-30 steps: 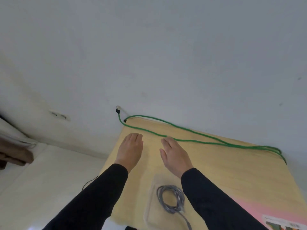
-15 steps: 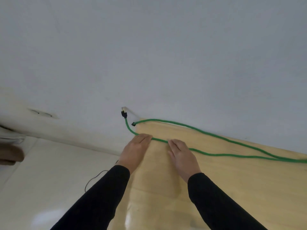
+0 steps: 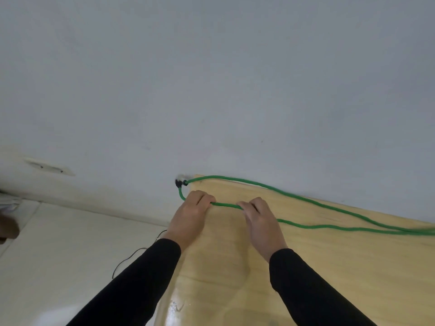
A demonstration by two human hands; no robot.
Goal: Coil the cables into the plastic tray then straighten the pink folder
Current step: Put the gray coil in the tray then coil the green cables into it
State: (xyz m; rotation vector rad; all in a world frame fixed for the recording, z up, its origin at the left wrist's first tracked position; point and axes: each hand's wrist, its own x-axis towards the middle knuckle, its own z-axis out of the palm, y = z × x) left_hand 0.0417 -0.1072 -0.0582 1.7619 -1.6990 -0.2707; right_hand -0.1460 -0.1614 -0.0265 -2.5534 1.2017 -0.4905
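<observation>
- Nearest the camera, two arms in long black sleeves (image 3: 146, 276) reach forward over a pale, light wooden table top (image 3: 329, 274) with a glossy sheen at its near edge.
- The left hand (image 3: 190, 220) lies palm down at the table's left edge, its fingers curled over the thin green rope-like cable (image 3: 313, 226), closed on it near the far left corner.
- The right hand (image 3: 262, 222) sits just beside it to the right, also palm down, fingers curled and pinching the same strand; a short stretch of the cable runs taut between the two hands.
- From the right hand the strand trails away across the wood to the right edge of the view.
- Past the left hand the cable bends round to a black plug end (image 3: 180, 183) at the table's far left corner, against the wall.
- A second strand runs from that corner along the table's far edge, converging with the first at the right.
- Left of the table, a thin black wire (image 3: 131, 255) lies on the cream tiled floor (image 3: 58, 255).
- Beyond, a plain grey-white wall (image 3: 211, 90) fills the upper view, with a white wall socket plate (image 3: 49, 167) low on the left.
- The plastic tray and the pink folder are out of view.
</observation>
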